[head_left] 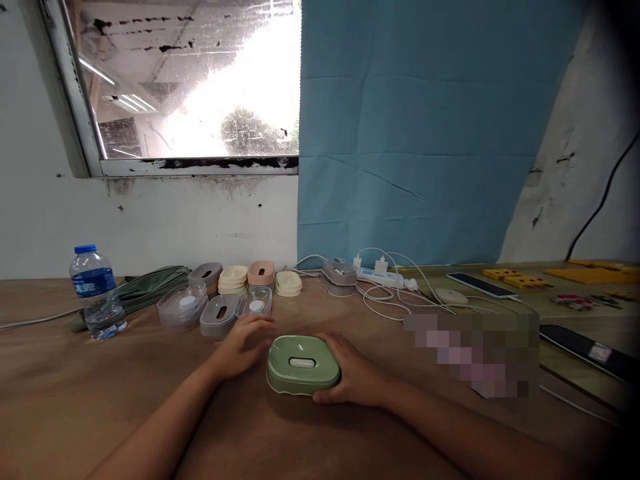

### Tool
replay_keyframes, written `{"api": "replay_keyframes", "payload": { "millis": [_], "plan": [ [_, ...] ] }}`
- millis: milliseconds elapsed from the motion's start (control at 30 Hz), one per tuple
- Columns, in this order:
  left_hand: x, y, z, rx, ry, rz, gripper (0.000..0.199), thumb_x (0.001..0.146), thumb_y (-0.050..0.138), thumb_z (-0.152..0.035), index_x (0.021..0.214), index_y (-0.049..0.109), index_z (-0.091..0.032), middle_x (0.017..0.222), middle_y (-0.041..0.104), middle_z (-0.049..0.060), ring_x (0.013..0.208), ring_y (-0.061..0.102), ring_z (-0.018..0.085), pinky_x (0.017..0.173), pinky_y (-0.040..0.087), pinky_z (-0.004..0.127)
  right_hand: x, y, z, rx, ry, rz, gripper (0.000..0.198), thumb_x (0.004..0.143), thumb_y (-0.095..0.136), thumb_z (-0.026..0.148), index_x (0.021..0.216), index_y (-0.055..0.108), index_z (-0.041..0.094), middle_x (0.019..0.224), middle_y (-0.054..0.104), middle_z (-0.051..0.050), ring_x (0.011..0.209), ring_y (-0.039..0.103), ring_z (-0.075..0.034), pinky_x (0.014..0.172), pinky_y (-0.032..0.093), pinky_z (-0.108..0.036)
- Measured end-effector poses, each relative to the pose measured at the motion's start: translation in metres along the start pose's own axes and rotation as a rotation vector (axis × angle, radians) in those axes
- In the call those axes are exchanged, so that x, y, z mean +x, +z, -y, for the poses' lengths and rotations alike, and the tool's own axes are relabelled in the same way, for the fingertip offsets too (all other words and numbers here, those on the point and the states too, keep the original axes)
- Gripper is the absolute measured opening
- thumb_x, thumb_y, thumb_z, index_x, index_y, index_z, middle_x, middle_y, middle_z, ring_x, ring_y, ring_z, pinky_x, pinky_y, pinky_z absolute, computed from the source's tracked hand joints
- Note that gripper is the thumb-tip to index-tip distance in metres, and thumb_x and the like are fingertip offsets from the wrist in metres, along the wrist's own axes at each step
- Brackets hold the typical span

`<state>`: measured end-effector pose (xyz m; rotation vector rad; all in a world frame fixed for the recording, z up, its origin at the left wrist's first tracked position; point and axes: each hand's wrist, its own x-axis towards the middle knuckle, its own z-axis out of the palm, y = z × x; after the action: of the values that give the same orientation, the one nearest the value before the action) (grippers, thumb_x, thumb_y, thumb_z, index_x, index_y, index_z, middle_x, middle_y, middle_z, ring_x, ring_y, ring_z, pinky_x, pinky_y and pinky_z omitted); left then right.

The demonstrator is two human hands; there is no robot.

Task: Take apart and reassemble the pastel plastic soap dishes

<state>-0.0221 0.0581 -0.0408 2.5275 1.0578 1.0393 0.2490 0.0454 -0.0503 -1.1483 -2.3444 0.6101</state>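
Observation:
A green rounded plastic box [303, 367] with a slot in its top and a white piece showing in the slot rests on the brown table in front of me. My right hand [353, 373] grips the box's right side, thumb at the front and fingers behind. Left of the box, my left hand [247, 347] is held with its fingers apart and nothing in it. Just beyond that hand are a clear plastic cover [256, 300] with a white disc and a grey slotted cover [219, 317]. The underside of the green box is hidden.
Stacked cream parts [289, 283], an orange slotted cover [261, 272] and more clear covers [183, 303] stand behind. A water bottle [97, 293] is at left. Further right are a grey box [339, 275], a power strip [383, 277], loose cables and a phone [481, 285].

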Motion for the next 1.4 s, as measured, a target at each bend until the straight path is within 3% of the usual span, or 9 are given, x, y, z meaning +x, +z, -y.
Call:
{"api": "replay_keyframes", "payload": {
  "millis": [200, 400, 567, 700, 800, 900, 1067, 1233, 1400],
  "plan": [
    [-0.001, -0.009, 0.048, 0.314, -0.091, -0.115, 0.038, 0.078, 0.04, -0.008, 0.111, 0.058, -0.016, 0.11, 0.062, 0.012, 0.106, 0.054, 0.025, 0.094, 0.04, 0.045, 0.002, -0.002, -0.004, 0.009, 0.005, 0.029, 0.094, 0.047, 0.078, 0.052, 0.126, 0.039, 0.016, 0.125, 0.043, -0.014, 0.116, 0.039, -0.033, 0.097, 0.032, -0.047],
    [0.0, -0.011, 0.051, 0.289, -0.097, -0.143, 0.022, 0.081, 0.045, -0.019, 0.091, 0.065, -0.019, 0.091, 0.068, 0.007, 0.09, 0.061, 0.022, 0.093, 0.041, 0.044, 0.002, -0.002, -0.007, 0.0, 0.014, 0.043, 0.099, 0.048, 0.077, 0.053, 0.129, 0.036, 0.014, 0.13, 0.039, -0.016, 0.12, 0.035, -0.034, 0.1, 0.03, -0.047],
    [0.004, -0.013, 0.026, 0.041, -0.185, -0.41, 0.019, 0.082, 0.05, -0.032, 0.089, 0.062, -0.019, 0.094, 0.068, 0.007, 0.097, 0.06, 0.022, 0.097, 0.038, 0.043, 0.002, -0.007, -0.016, 0.022, -0.021, 0.052, 0.102, 0.045, 0.078, 0.055, 0.13, 0.037, 0.015, 0.129, 0.041, -0.016, 0.119, 0.037, -0.035, 0.1, 0.03, -0.049],
    [0.007, -0.017, 0.005, -0.51, -0.278, -0.548, 0.027, 0.075, 0.061, -0.04, 0.09, 0.054, -0.018, 0.093, 0.067, 0.007, 0.096, 0.061, 0.022, 0.089, 0.045, 0.038, 0.003, -0.008, -0.027, 0.145, -0.077, 0.044, 0.097, 0.061, 0.068, 0.06, 0.137, 0.026, 0.016, 0.139, 0.03, -0.016, 0.127, 0.029, -0.034, 0.103, 0.027, -0.048],
    [0.006, -0.017, -0.005, -0.864, -0.332, -0.453, 0.032, 0.071, 0.067, -0.038, 0.088, 0.05, -0.018, 0.089, 0.066, 0.005, 0.095, 0.062, 0.022, 0.09, 0.044, 0.037, 0.002, -0.005, -0.028, 0.213, -0.144, -0.093, 0.081, 0.079, 0.055, 0.051, 0.141, 0.011, 0.022, 0.146, 0.016, -0.012, 0.131, 0.026, -0.027, 0.103, 0.028, -0.045],
    [0.004, -0.013, -0.013, -1.057, -0.38, -0.237, 0.03, 0.068, 0.072, -0.033, 0.084, 0.053, -0.017, 0.083, 0.063, 0.002, 0.091, 0.063, 0.021, 0.088, 0.045, 0.034, 0.001, -0.003, -0.022, 0.125, -0.26, -0.237, 0.081, 0.08, 0.059, 0.039, 0.141, 0.007, 0.03, 0.148, 0.01, -0.008, 0.132, 0.022, -0.025, 0.105, 0.025, -0.045],
    [0.001, -0.001, -0.02, -1.204, -0.37, 0.122, 0.028, 0.067, 0.074, -0.027, 0.082, 0.053, -0.015, 0.077, 0.058, 0.0, 0.084, 0.062, 0.017, 0.08, 0.044, 0.03, -0.002, -0.008, -0.011, 0.005, -0.394, -0.236, 0.07, 0.079, 0.061, 0.036, 0.138, 0.024, 0.031, 0.148, 0.012, -0.005, 0.134, 0.016, -0.025, 0.107, 0.024, -0.043],
    [0.001, 0.004, -0.016, -1.226, -0.393, 0.099, 0.034, 0.066, 0.075, -0.023, 0.09, 0.052, -0.016, 0.077, 0.059, -0.001, 0.075, 0.059, 0.011, 0.075, 0.042, 0.026, 0.0, -0.01, -0.017, 0.044, -0.374, -0.208, 0.054, 0.08, 0.062, 0.039, 0.13, 0.041, 0.03, 0.146, 0.02, -0.005, 0.131, 0.025, -0.024, 0.105, 0.029, -0.038],
    [0.0, 0.004, -0.007, -1.174, -0.452, 0.087, 0.046, 0.064, 0.076, -0.022, 0.102, 0.051, -0.017, 0.076, 0.059, -0.001, 0.072, 0.055, 0.011, 0.074, 0.04, 0.026, 0.002, -0.012, -0.023, 0.051, -0.365, -0.202, 0.057, 0.077, 0.063, 0.044, 0.129, 0.043, 0.03, 0.144, 0.024, -0.006, 0.129, 0.029, -0.025, 0.104, 0.03, -0.04]
  ]
}}
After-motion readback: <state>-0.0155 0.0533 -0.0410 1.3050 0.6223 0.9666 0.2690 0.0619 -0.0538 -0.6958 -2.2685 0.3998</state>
